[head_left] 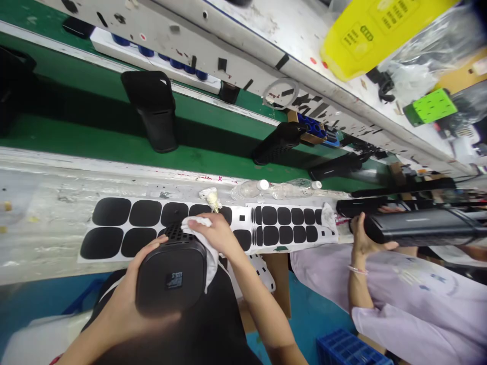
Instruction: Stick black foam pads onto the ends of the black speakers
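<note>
My left hand [129, 299] is wrapped round a black speaker housing [171, 276], holding it end-on above my lap. Its flat end shows a small label. My right hand [213, 234] presses a white cloth [198, 225] against the housing's upper right side, fingers closed on the cloth. Just beyond, on the bench, lie white sheets of black rounded-square pads [125, 228].
A second sheet of smaller black pads [289, 225] lies to the right. Black housings [152, 109] stand on the green conveyor belt [76, 137]. A co-worker's hand [361, 238] at right holds a long black housing [418, 228]. A blue crate [350, 350] is on the floor.
</note>
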A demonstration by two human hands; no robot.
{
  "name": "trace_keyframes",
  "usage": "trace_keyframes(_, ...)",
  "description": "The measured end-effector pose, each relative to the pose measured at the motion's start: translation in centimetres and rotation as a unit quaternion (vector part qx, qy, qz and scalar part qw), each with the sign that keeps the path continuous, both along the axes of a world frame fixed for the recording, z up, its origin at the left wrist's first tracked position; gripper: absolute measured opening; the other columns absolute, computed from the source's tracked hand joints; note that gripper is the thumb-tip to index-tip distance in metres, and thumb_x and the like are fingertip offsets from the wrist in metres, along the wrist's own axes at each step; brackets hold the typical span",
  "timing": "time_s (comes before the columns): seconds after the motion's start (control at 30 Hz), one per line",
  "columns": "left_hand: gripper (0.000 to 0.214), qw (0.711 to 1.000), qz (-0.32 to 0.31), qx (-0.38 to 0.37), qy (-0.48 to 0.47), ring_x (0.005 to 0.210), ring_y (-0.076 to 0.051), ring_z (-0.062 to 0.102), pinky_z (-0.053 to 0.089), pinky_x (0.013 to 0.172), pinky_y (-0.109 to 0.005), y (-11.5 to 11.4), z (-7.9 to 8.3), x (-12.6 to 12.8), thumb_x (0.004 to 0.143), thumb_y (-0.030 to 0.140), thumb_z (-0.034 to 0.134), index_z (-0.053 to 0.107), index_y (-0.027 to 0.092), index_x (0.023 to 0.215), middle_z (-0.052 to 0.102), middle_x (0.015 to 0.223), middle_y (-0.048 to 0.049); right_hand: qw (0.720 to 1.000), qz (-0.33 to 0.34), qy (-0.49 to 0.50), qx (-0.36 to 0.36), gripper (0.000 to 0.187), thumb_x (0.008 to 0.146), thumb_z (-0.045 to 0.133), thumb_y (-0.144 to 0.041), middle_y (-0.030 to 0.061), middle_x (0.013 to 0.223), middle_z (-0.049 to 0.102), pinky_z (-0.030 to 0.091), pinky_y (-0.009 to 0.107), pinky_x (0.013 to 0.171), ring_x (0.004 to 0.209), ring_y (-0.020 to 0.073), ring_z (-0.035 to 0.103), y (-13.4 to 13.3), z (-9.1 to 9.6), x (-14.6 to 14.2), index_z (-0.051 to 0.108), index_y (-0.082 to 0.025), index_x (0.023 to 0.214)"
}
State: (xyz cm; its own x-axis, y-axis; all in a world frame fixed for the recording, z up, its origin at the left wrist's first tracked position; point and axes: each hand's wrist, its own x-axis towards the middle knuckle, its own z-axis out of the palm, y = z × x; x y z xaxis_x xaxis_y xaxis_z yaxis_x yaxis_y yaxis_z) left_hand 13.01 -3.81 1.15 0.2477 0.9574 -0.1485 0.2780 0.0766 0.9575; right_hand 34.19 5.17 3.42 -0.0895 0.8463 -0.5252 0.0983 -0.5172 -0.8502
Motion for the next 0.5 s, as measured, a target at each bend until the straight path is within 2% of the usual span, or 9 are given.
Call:
trace_keyframes(0.1,0.103,1.000,-0.001,-0.007,-0.008,0.144,-0.040,0.040,0.027,0.121,-0.066,0.1,-0.2,0.1,0.063,0.036,0.086,0.028,0.031,0.148,0.037,0.158,-0.0144,0.999,-0.037,0.011,-0.002,0.040,0.086,0.065,-0.054,0.0029,0.081,0.074,0.048,0.026,0.069,0.074,0.0169,0.066,-1.3,0.3,0.9,0.075,-0.016,0.093)
trace_keyframes(0.17,0.104,1.000,-0.005,-0.018,-0.004,0.145,-0.042,0.039,0.030,0.120,-0.067,0.1,-0.1,0.1,0.063,0.037,0.087,0.028,0.030,0.148,0.037,0.158,-0.0157,0.999,-0.020,0.032,0.025,0.043,0.091,0.059,-0.055,0.0053,0.104,0.077,0.053,0.029,0.082,0.093,0.0203,0.071,-2.3,1.3,0.5,0.075,-0.019,0.107)
trace_keyframes(0.23,0.105,1.000,-0.007,-0.020,0.006,0.144,-0.043,0.040,0.035,0.118,-0.065,0.0,-0.1,0.1,0.061,0.040,0.087,0.029,0.029,0.148,0.039,0.157,-0.0163,0.994,0.029,0.013,0.100,0.037,0.095,0.057,-0.047,0.0055,0.122,0.073,0.051,0.032,0.099,0.114,0.0210,0.068,-3.2,2.3,-0.7,0.074,-0.021,0.114)
trace_keyframes(0.33,0.103,1.000,-0.001,-0.007,0.027,0.141,-0.042,0.045,0.040,0.116,-0.062,-0.3,-0.2,-0.1,0.060,0.045,0.086,0.032,0.029,0.146,0.044,0.154,-0.0148,0.954,0.107,-0.090,0.264,0.029,0.099,0.056,-0.032,0.0078,0.123,0.073,0.040,0.036,0.116,0.127,0.0204,0.062,-4.3,3.3,-2.5,0.073,-0.017,0.117)
trace_keyframes(0.4,0.103,0.999,0.005,-0.005,0.044,0.138,-0.042,0.048,0.043,0.114,-0.061,-0.5,-0.4,-0.3,0.059,0.048,0.086,0.032,0.030,0.146,0.046,0.153,-0.0133,0.920,0.148,-0.104,0.348,0.026,0.098,0.058,-0.025,0.0089,0.124,0.073,0.033,0.037,0.122,0.134,0.0203,0.056,-4.8,3.5,-2.6,0.073,-0.015,0.116)
trace_keyframes(0.47,0.105,0.999,0.006,-0.011,0.050,0.138,-0.042,0.048,0.043,0.114,-0.062,-0.5,-0.5,-0.4,0.058,0.051,0.086,0.032,0.032,0.146,0.046,0.153,-0.0127,0.911,0.179,-0.044,0.370,0.021,0.098,0.060,-0.025,0.0084,0.120,0.074,0.032,0.039,0.123,0.135,0.0208,0.056,-4.9,3.4,-1.8,0.076,-0.015,0.108)
trace_keyframes(0.5,0.107,0.999,0.003,-0.018,0.046,0.140,-0.041,0.047,0.041,0.115,-0.062,-0.5,-0.5,-0.4,0.057,0.052,0.087,0.031,0.032,0.146,0.044,0.155,-0.0128,0.923,0.171,-0.007,0.345,0.020,0.097,0.061,-0.027,0.0077,0.114,0.077,0.039,0.038,0.118,0.129,0.0218,0.061,-4.7,3.2,-1.0,0.077,-0.016,0.102)
